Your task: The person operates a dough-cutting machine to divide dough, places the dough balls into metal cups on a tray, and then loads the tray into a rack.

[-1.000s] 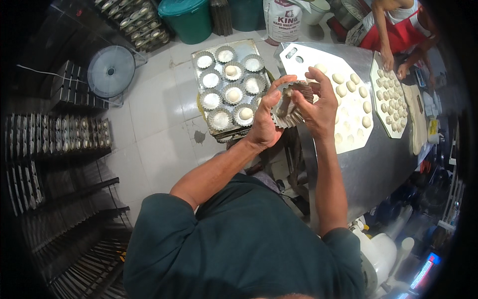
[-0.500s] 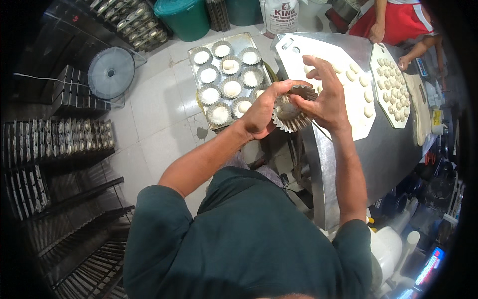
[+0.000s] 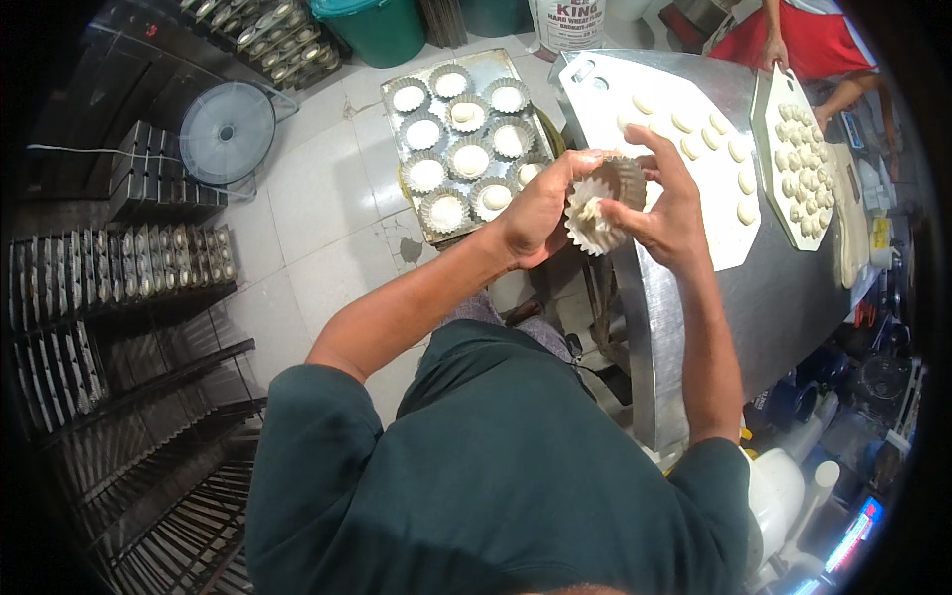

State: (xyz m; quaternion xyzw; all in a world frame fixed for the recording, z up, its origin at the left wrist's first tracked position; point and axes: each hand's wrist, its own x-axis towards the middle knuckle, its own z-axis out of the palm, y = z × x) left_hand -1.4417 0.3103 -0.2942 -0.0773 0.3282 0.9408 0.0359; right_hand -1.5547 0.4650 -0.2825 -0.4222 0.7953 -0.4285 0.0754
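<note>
Fluted metal tins (image 3: 593, 235), at least two nested or overlapping, are between my hands in front of my chest. My left hand (image 3: 538, 213) grips their left side, thumb along the upper edge. My right hand (image 3: 666, 213) holds the right side, thumb pressed inside at a pale patch I cannot make out. Beyond them on the left, a metal tray (image 3: 412, 69) bears several fluted tins with white filling, some topped by dough balls (image 3: 496, 198). A white board (image 3: 714, 238) with several dough pieces (image 3: 737, 149) lies just to the right of my hands.
A steel table (image 3: 754, 317) runs along my right. A co-worker's hands (image 3: 776, 52) are at a second board (image 3: 805, 238) of small dough balls. Racks (image 3: 119, 278) and a round fan (image 3: 226, 133) stand left. A green bucket (image 3: 367, 30) and flour sack (image 3: 567, 25) stand at the back.
The tins between my hands have turned, so a scalloped rim now faces me more. My right thumb has shifted with them. The co-worker's hands now grip the second board by its ends.
</note>
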